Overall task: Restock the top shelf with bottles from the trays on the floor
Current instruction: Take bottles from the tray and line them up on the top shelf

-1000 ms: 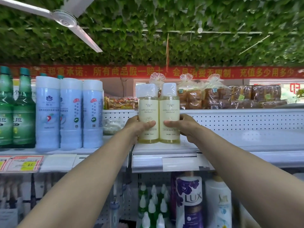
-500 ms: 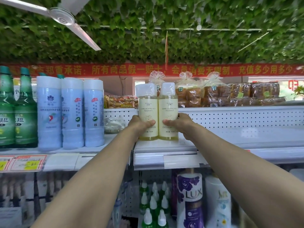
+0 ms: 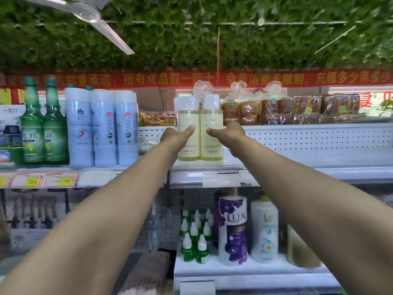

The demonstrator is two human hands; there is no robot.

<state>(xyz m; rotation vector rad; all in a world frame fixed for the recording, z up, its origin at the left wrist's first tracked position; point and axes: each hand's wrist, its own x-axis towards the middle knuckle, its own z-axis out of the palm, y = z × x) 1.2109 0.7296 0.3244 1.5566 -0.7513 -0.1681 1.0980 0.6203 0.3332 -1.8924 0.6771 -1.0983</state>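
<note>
The two pale yellow bottles now stand deeper on the top shelf than before, right of the blue bottles. The left hand keeps its grip curled around the left bottle; the right hand holds the right one likewise.

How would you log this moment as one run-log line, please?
stage: placing | left hand: grips left pale yellow bottle | right hand: grips right pale yellow bottle | bottles: upright, side by side on top shelf
</note>
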